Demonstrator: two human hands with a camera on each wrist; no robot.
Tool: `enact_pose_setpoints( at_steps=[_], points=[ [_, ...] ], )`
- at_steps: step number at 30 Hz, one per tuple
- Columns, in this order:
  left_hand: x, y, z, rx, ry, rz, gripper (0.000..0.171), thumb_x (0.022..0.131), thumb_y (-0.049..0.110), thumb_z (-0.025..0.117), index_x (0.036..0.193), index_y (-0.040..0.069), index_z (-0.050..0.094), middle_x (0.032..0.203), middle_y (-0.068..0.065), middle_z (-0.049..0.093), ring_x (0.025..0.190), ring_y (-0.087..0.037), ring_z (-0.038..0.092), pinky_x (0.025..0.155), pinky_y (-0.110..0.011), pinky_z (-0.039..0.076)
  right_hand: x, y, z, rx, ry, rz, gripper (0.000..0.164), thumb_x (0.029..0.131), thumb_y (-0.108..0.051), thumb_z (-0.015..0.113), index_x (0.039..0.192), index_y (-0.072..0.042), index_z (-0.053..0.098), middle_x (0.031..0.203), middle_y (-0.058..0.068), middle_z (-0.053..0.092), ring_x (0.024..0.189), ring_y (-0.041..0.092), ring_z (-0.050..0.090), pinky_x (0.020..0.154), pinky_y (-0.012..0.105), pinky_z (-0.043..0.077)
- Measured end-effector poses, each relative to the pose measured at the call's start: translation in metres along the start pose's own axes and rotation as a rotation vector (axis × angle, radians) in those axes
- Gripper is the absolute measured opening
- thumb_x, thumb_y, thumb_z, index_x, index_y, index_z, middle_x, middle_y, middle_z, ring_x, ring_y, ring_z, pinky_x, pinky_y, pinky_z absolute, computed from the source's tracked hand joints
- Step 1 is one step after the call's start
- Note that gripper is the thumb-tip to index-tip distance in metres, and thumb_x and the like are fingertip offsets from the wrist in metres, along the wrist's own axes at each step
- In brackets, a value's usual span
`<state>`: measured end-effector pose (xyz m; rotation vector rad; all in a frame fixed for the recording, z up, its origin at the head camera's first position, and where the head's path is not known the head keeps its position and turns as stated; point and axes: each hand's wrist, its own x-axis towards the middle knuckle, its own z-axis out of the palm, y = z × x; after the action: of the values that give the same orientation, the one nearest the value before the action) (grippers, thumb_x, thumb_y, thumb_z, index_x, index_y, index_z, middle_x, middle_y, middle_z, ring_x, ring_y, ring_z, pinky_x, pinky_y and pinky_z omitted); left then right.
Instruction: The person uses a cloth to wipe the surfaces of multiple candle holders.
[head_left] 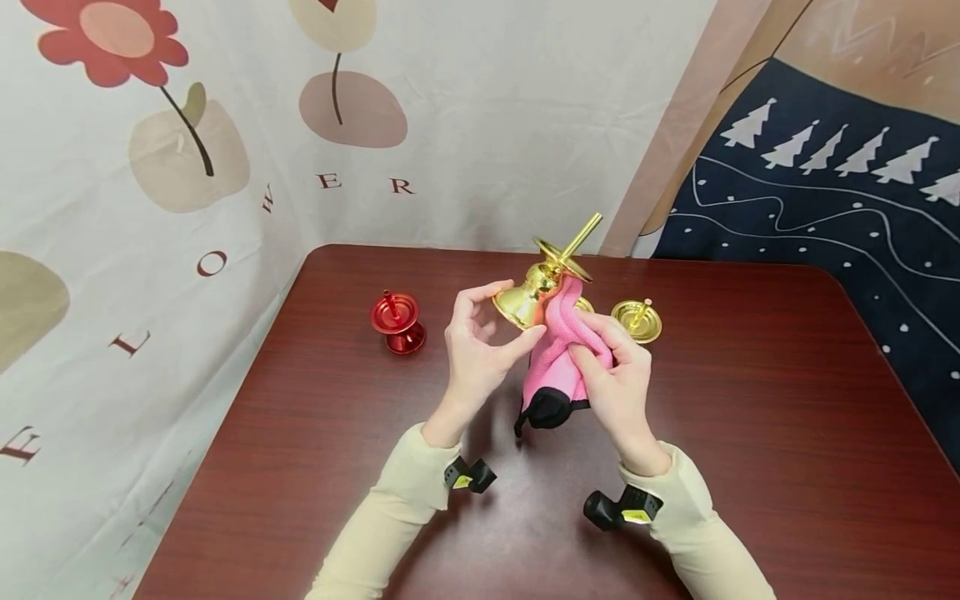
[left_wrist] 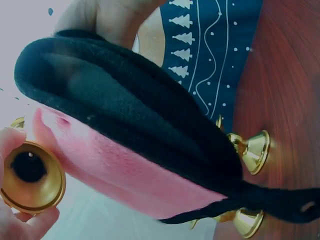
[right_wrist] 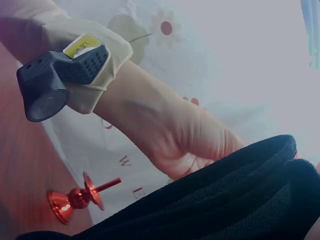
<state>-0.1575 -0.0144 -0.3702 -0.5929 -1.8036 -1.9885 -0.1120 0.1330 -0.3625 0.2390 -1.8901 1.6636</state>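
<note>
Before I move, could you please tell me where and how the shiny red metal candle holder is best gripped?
I'd probably grip the red candle holder by its narrow waist, from the near side, since it stands upright, with a wider dish above and flared base below.

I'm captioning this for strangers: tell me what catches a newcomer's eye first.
Probably the bright pink cloth with black trim, in the right hand, against the tilted gold stand that the left hand holds. Next, the shiny red stand on the table, left of both hands, then the large red flower at the head view's upper left.
</note>
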Motion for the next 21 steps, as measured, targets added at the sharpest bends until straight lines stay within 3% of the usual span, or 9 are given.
enact_pose_setpoints(
  at_steps=[4,12,21],
  points=[
    [-0.001,0.001,0.001,0.104,0.015,0.104,0.061,0.063,-0.004,0.082,0.115,-0.005,0.049,0.116,-0.016,0.058,0.104,-0.023,0.060,0.089,-0.035,0.048,0.000,-0.008,0.001,-0.026,-0.003,-0.116,0.027,0.075,0.015,0.060,0.100,0.007,0.068,0.097,0.020,0.066,0.093,0.012,0.058,0.078,0.019,0.046],
    [0.002,-0.005,0.000,0.347,-0.008,0.445,0.062,0.059,0.002,0.086,0.108,-0.007,0.049,0.113,-0.021,0.055,0.107,-0.029,0.055,0.091,-0.036,0.047,0.003,-0.014,0.001,-0.100,0.008,-0.264,0.027,0.075,0.014,0.056,0.097,0.005,0.070,0.097,0.017,0.067,0.096,0.017,0.061,0.077,0.018,0.045],
    [0.006,-0.005,-0.003,0.503,-0.034,0.686,0.054,0.061,0.001,0.083,0.104,-0.009,0.052,0.109,-0.025,0.057,0.104,-0.038,0.054,0.094,-0.042,0.043,0.005,-0.024,0.003,-0.141,0.006,-0.327,0.028,0.075,0.013,0.054,0.096,0.005,0.070,0.095,0.017,0.067,0.090,0.021,0.060,0.077,0.019,0.045]
  ],
)
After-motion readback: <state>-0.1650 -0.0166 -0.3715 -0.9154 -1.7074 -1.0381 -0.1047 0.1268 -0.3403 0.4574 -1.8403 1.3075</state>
